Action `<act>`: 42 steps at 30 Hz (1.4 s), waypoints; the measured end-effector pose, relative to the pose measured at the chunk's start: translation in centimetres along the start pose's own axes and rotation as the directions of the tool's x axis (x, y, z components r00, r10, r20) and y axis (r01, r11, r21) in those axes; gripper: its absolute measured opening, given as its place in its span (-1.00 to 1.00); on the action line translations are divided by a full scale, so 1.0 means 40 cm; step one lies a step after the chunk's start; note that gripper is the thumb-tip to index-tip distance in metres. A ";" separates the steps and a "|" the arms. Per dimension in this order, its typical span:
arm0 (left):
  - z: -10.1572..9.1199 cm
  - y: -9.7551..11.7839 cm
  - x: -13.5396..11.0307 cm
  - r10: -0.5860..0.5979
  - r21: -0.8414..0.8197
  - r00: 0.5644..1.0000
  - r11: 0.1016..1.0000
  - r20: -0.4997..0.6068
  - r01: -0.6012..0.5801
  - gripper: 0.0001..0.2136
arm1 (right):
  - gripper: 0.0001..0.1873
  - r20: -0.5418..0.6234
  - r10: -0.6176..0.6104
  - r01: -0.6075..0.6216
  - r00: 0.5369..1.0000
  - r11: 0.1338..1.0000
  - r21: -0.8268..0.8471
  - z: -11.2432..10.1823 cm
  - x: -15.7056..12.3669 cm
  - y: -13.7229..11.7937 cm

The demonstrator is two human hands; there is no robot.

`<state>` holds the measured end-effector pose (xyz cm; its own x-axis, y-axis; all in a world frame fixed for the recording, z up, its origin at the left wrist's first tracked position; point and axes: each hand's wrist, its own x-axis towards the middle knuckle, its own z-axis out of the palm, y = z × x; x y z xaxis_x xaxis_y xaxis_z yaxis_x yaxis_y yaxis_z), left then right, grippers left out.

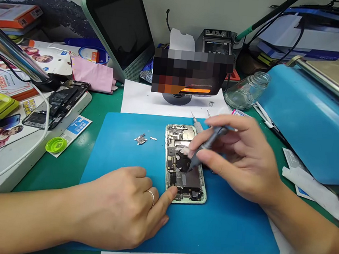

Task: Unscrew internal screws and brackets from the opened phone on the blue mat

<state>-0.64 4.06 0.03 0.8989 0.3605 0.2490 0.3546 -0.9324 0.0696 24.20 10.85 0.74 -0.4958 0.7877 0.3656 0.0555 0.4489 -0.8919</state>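
An opened phone (186, 188) with a pale green frame lies on a blue mat (109, 153), its inner boards and dark battery area exposed. The index finger of my left hand (126, 206) is stretched out, its tip on the phone's lower left edge; the other fingers are loosely curled. Above the phone, my right hand (244, 162) pinches a dark grey screwdriver (208, 142), pointed down at the phone's middle. Two small metal parts, a plate (141, 139) and a thin bracket (153, 138), lie left of the phone. A silver-handled tool (198, 124) lies behind it.
A glass jar (247, 90) and a blue machine (313, 125) stand right. A device with a blurred front (192, 73) stands behind the mat. Left are another opened phone (59, 104), a green cap (56, 145), a white cable (46, 111) and a tilted screen (119, 26).
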 end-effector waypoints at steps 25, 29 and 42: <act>0.024 0.000 -0.007 0.009 0.081 1.000 0.997 -0.011 -0.008 -0.62 | -0.76 -0.614 -0.306 -0.042 0.728 0.873 -0.485 -0.101 0.041 0.100; 0.030 -0.004 -0.009 0.009 0.092 1.000 0.996 -0.023 -0.007 -0.65 | -0.78 -0.523 -0.323 -0.077 0.789 0.793 -0.605 -0.105 0.001 0.079; 0.025 -0.002 -0.005 0.002 0.064 1.000 0.998 -0.018 -0.001 -0.68 | -0.67 -0.145 -0.059 -0.058 0.988 0.722 -0.689 -0.145 -0.066 0.099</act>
<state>-0.58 4.10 -0.99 0.8948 0.3583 0.2663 0.3698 -0.9291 0.0077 30.75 12.99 -2.20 -0.3669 0.8128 0.4525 0.6664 0.5690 -0.4818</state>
